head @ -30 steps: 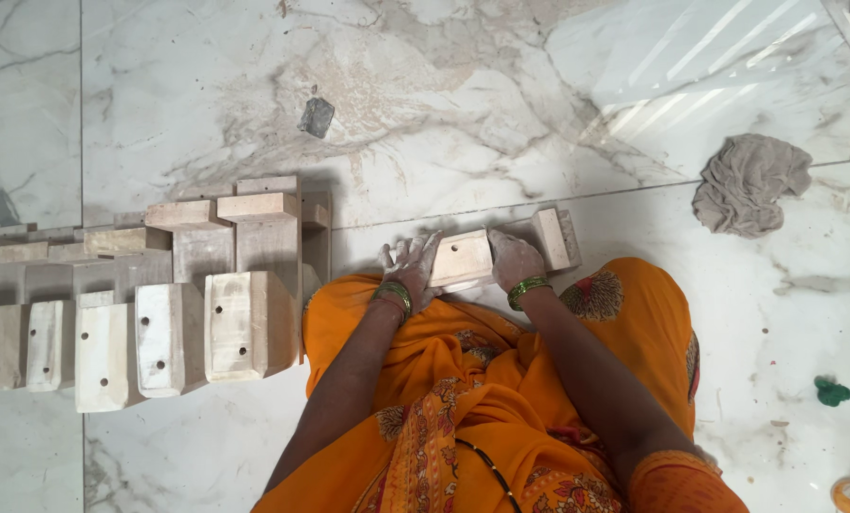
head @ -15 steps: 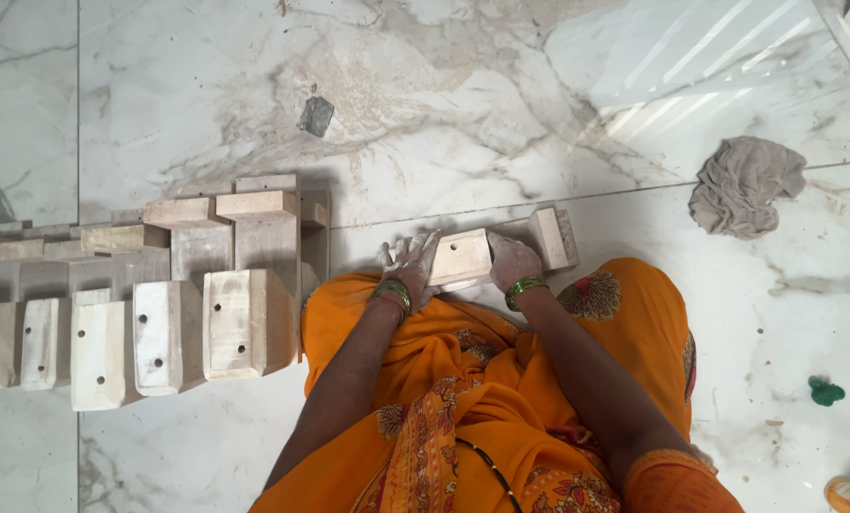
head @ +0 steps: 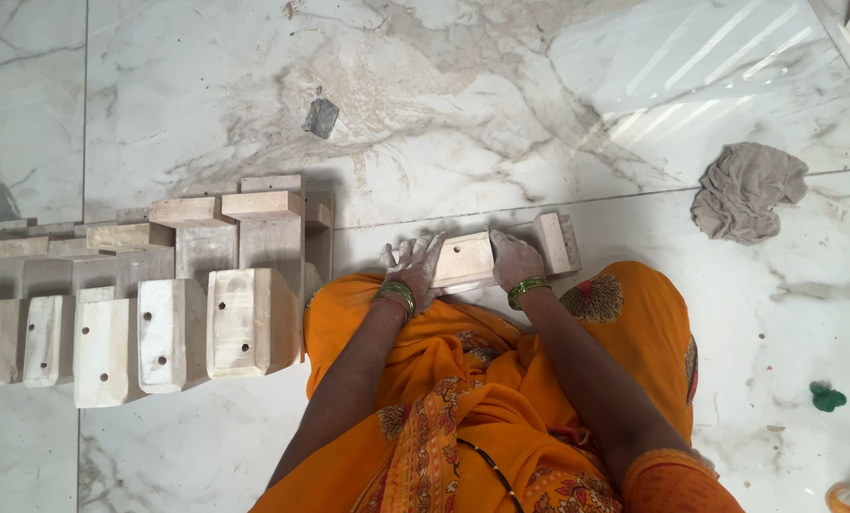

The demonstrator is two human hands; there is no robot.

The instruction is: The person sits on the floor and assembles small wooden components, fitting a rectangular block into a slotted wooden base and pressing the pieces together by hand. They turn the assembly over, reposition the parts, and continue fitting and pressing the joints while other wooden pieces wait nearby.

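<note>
Marble floor [head: 501, 114], stacked wooden blocks [head: 159, 304], grey rag [head: 748, 190]

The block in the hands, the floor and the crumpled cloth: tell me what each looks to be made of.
Block between the left hand and right hand: pale, unfinished wood by its matt tan face and drilled hole, dusted white.
Floor: polished marble or marble-look tile, going by the grey veining, the sheen and the straight joints.
Cloth: soft woven fabric, grey-brown, limp and creased.
</note>
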